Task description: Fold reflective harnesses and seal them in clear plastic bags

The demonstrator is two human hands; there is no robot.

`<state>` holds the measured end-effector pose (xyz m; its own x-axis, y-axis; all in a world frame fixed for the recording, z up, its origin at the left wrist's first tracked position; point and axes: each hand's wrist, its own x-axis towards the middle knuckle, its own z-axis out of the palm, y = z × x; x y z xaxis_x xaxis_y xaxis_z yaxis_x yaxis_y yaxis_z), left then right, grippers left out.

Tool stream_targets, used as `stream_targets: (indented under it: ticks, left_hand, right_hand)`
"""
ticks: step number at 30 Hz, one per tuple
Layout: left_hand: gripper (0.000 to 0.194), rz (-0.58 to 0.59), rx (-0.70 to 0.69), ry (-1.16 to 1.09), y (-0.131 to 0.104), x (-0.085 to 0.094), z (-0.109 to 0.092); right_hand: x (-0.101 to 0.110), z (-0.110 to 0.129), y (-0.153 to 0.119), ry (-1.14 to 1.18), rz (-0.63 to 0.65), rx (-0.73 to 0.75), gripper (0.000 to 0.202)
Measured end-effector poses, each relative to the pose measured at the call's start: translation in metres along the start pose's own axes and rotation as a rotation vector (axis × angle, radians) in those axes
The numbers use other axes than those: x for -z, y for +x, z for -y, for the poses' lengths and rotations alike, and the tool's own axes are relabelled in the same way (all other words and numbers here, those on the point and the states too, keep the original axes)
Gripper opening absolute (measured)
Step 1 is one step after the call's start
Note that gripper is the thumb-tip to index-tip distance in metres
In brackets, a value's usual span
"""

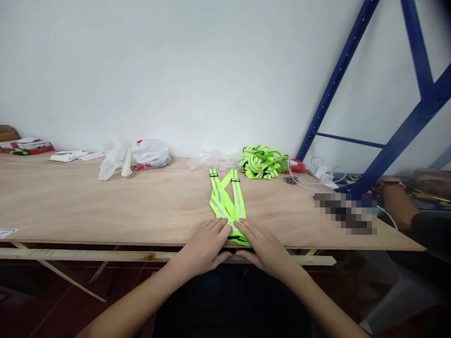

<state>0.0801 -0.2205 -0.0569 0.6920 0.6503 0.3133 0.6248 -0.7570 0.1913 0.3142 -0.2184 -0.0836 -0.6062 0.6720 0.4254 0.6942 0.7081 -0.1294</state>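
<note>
A neon-yellow reflective vest (238, 197) made of straps with grey stripes lies on the table in front of me. Two black buckles sit near its far end, and the straps cross in the middle. My left hand (207, 241) rests flat on the left of its near end, fingers stretched forward. From the other side my right hand (264, 246) lies on the same end, fingers also extended. Between the hands the near part of the vest looks folded, with a dark edge showing by the table's front edge. Beneath my palms the fabric is partly hidden.
Behind the vest lies a heap of similar straps (262, 162) beside clear plastic bags (211, 159). White plastic bags (151, 152) lie to the left. A blue metal rack (391, 141) rises at right, near white cables and another person's arm (398, 202).
</note>
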Motion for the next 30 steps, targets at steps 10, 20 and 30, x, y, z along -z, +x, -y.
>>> stream_targets:
  ticks: [10,20,30]
  left_hand:
    - [0.028,-0.18,-0.031,-0.181,-0.005,-0.003,0.017]
    - [0.039,0.014,0.099,-0.11,0.059,0.01,0.04]
    - [0.028,-0.012,0.153,0.219,0.049,0.003,0.026]
  right_hand:
    - [-0.002,-0.001,-0.005,0.127,-0.147,-0.026,0.031]
    - [0.018,-0.03,0.046,0.322,0.001,-0.264,0.031]
    - [0.006,-0.022,0.033,-0.121,-0.127,-0.125,0.025]
